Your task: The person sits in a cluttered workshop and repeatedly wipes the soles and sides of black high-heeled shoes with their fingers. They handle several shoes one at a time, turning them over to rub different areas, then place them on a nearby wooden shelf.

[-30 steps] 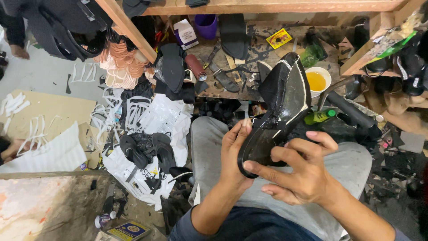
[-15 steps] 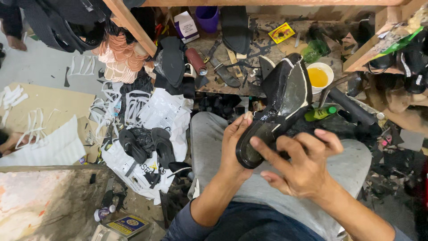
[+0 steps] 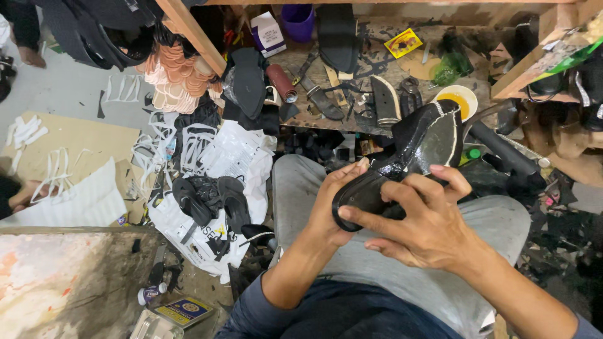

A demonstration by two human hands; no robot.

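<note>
A glossy black shoe [image 3: 408, 157] is held sole-up above my lap, its toe end pointing up and to the right. My left hand [image 3: 336, 204] cups the heel end from the left, thumb against the edge. On the near side, my right hand [image 3: 421, 226] rests its fingers over the rim of the sole. The shoe's sole surface looks wet and shiny. I sit with grey trousers [image 3: 502, 226] under the shoe.
A cluttered low workbench [image 3: 301, 107] ahead carries black soles, tools, a white bowl of yellow glue [image 3: 456, 100] and a green bottle [image 3: 468, 154]. White plastic bags with black sandal parts [image 3: 207, 194] lie on the floor at left. Another person's hand [image 3: 22, 194] shows at far left.
The shoe has shifted slightly in my hands and my right fingers have slid along its sole edge. The view has tilted a little downward.
</note>
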